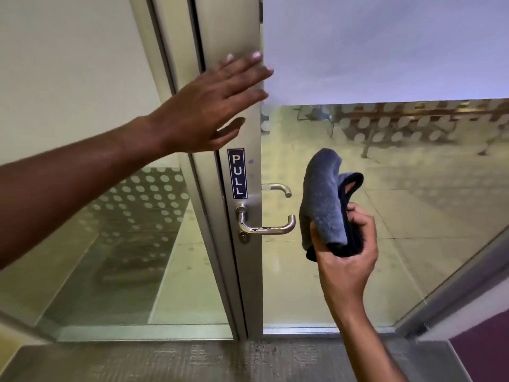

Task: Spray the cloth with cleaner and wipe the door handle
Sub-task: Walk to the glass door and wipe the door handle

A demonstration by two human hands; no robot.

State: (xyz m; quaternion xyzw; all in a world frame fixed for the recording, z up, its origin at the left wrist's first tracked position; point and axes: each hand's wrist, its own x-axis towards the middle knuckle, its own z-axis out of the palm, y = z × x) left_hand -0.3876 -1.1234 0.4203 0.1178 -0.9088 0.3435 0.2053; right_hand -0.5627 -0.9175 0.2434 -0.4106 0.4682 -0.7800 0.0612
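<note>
Left hand (212,106) flat and open against the door frame (248,128), right hand (344,244) gripping the folded blue cloth (322,199) near the lever handle (264,226), so wiping seems next

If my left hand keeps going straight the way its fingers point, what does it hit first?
Probably the metal door frame: the left hand is open, fingertips over the frame at the frosted glass edge. Actual contact can't be judged.

The left hand (212,106) is stretched forward on a bare, extended forearm, its fingers straight and slightly spread, above the door handle (264,226). The right hand (345,244) is raised just right of that handle, its fingers curled round a folded cloth (325,199).
</note>
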